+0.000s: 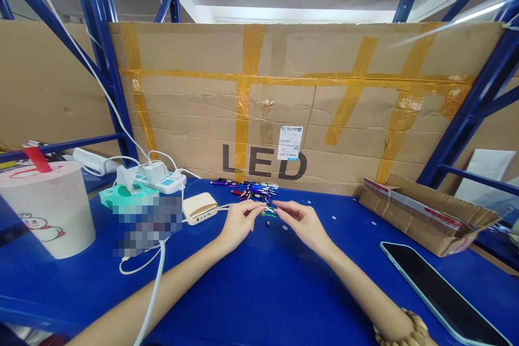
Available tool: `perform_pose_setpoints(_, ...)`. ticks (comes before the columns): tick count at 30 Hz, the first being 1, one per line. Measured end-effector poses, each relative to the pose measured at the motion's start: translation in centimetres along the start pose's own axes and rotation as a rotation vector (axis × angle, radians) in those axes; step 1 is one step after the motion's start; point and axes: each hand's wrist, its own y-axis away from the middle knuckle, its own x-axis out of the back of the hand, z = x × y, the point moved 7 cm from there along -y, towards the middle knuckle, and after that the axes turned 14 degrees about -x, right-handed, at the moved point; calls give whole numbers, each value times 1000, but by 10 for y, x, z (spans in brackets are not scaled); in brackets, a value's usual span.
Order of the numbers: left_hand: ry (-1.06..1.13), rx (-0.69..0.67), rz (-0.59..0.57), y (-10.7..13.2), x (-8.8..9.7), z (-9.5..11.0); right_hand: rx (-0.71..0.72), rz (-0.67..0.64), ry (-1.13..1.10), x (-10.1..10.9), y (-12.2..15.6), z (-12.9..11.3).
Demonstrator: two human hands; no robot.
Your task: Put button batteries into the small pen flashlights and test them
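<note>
A small green-edged metallic piece lay between the two hands, at the fingertips of both: just to the right of the left hand and just to the left of the right hand. The left hand's thumb and forefinger came close together beside it, while the right hand's fingers stretched toward it from the other side; whether either was clamped on the piece could not be told at this size. Just beyond both hands lay a jumbled pile of shiny blue and red metallic pieces, with a tiny dark bit on the blue desk nearer the wearer, below the fingertips. To the left of the left hand sat a cream USB hub, with a lidded cup well apart farther left. Right of the right hand were a smartphone and, farther forward, an open cardboard box.
</note>
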Motion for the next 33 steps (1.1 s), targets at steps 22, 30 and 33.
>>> perform_pose_setpoints(22,411,305,8,14,-21,-4,191,90,188,-4,12,-15)
perform_pose_setpoints(30,600,521,-147,25,-36,-13,643,34,617,-15,31,-34)
perform_pose_setpoints(33,724,581,-65,27,-36,-18,677,27,627,-15,34,-36)
